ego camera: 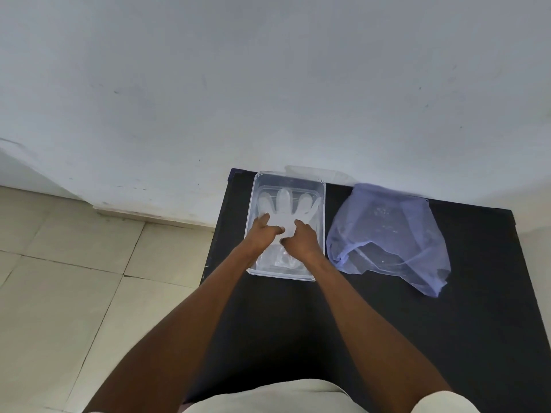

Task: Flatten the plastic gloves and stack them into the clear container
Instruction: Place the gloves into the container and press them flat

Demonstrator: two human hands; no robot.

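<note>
Both hands are pressing down inside the clear container (320, 204), neither one closed around anything: the left hand (262, 234) is lying with its fingers loosely curled and its thumb spread toward 12 o'clock, resting on the palm area of the plastic glove (283, 204), and the right hand (301, 238) is sitting just beside it at 3 o'clock, fingers bent inward with the fingertips touching the same glove. Whether either hand is pinching a fold of the film cannot be told, since the glove is translucent and the fingers are covering it. That glove is lying flat in the container with its long axis running from 6 to 12 o'clock, its five fingers fanning out toward the far wall at 12 o'clock and its cuff end reaching back toward the person under the hands. How many gloves are lying beneath it cannot be told. Its container is standing lengthwise the same way on the black table (387, 338), near the table's left edge. At 3 o'clock from the container, close but apart from it, a crumpled bluish plastic bag (387, 234) is resting on the table. Pale floor tiles (59, 278) are showing at 9 o'clock, and a white wall (268, 84) is filling the view at 12 o'clock.
</note>
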